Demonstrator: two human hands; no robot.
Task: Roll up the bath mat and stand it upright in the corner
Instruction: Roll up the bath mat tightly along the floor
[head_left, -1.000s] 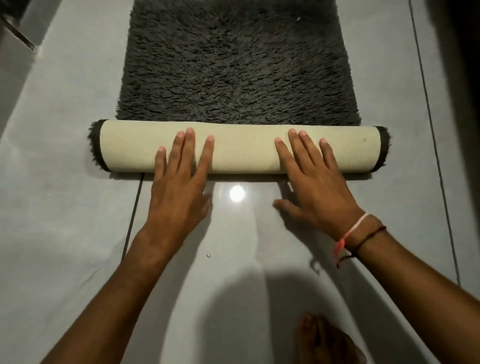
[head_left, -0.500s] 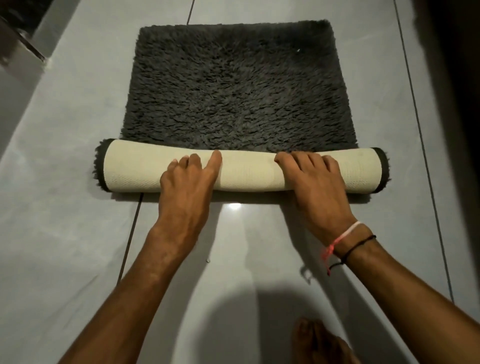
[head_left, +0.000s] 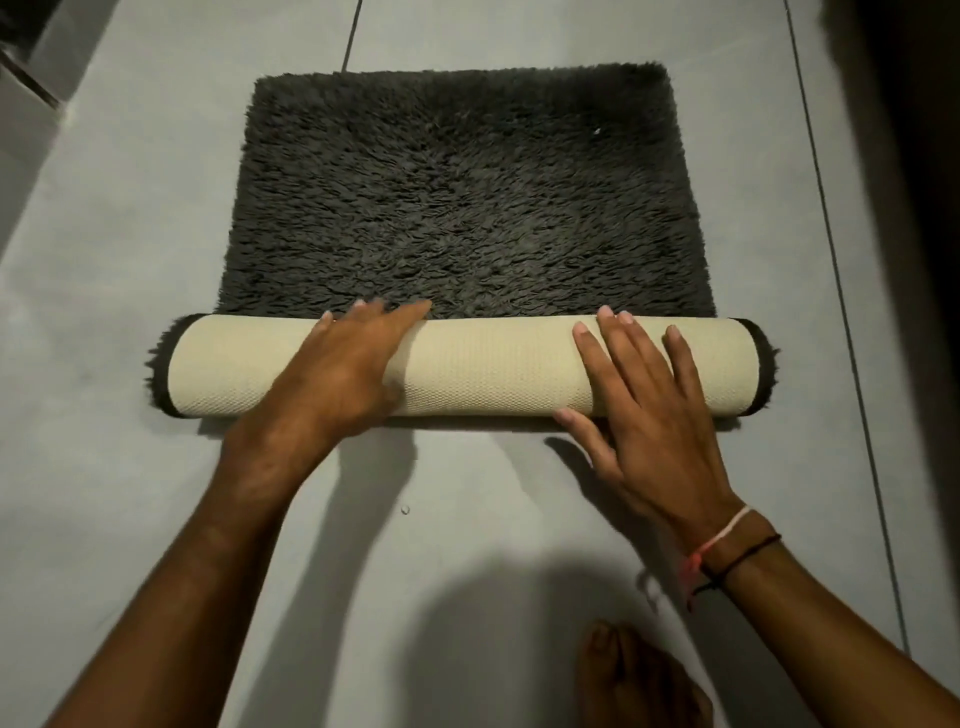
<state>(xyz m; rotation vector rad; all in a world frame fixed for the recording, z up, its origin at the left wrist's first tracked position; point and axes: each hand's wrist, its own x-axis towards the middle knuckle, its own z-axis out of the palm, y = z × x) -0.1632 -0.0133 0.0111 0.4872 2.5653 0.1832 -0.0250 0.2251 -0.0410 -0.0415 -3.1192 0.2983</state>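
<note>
Floor (head_left: 104, 291), grey tile: mat (head_left: 467, 208) half rolled; both hands, left (head_left: 343, 374) and right (head_left: 644, 410), open, flat on roll (head_left: 493, 369); uneven pressure risks skewed, loosening coil.

We saw bare floor (head_left: 130, 249) open left and right of the bath mat (head_left: 467, 208), a foot (head_left: 634, 675) near our right wrist, a dark wall (head_left: 914, 260) closing the right.

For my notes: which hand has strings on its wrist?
The right hand: a pink and a black string circle its wrist. The left hand has none.
</note>
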